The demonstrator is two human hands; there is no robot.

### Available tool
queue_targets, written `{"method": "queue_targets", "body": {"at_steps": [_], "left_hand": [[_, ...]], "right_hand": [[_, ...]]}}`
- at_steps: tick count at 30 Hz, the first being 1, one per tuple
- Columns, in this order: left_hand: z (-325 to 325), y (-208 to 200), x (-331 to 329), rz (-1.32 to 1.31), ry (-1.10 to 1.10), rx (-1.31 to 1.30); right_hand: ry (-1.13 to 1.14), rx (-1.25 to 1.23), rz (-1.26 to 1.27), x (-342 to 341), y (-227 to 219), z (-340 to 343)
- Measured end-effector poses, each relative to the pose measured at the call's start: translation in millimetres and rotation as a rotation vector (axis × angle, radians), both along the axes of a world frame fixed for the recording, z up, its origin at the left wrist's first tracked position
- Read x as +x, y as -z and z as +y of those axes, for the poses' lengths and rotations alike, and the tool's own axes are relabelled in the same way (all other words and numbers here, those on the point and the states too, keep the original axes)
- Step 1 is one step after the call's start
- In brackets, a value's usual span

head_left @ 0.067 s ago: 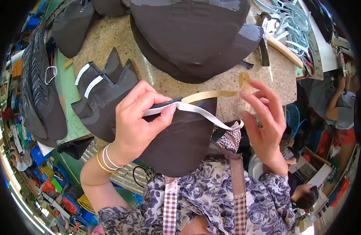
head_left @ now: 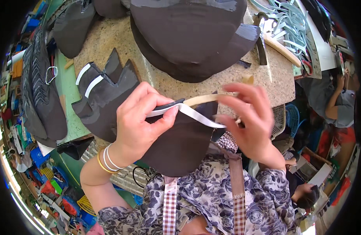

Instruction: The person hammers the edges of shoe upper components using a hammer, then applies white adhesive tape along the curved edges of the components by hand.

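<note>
Pinching left hand (head_left: pixel 143 121): closes thumb and fingertips on the upper edge of the black piece (head_left: pixel 176 147) and the white strip (head_left: pixel 198 116).
Right hand (head_left: pixel 251 117): curls loosely, blurred, thumb and forefinger apart; cannot tell whether grips the tan strip (head_left: pixel 202 98).
Black piece: hangs below left hand, near the bench (head_left: pixel 274 84).
Just changed: moves right hand nearer left.
Meaning: seems to shorten the exposed run of both strips.
</note>
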State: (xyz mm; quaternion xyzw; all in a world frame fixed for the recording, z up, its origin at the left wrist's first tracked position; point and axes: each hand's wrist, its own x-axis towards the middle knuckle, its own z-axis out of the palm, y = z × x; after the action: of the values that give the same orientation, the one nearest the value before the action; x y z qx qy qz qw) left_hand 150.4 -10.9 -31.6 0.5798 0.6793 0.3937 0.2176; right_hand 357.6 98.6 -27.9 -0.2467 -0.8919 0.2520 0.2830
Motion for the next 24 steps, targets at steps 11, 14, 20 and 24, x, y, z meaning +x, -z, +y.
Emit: {"method": "queue_targets", "body": {"at_steps": [11, 14, 20, 24], "left_hand": [[-19.4, -14.0, -13.5, 0.39, -0.043, 0.224], [-25.8, -12.9, -82.8, 0.802, -0.338, 0.174], [23.5, -41.6, -7.3, -0.122, 0.288, 0.112], [56.8, -20.2, 59.6, -0.475, 0.463, 0.358]], "right_hand": [[0.033, 0.157, 0.256, -41.3, 17.6, 0.9], [0.111, -0.48, 0.489, -9.1, -20.0, 30.3], [-0.169, -0.516, 0.66, -28.7, -35.3, 32.2], [-0.185, -0.231, 0.608, -27.9, -66.3, 34.3]]}}
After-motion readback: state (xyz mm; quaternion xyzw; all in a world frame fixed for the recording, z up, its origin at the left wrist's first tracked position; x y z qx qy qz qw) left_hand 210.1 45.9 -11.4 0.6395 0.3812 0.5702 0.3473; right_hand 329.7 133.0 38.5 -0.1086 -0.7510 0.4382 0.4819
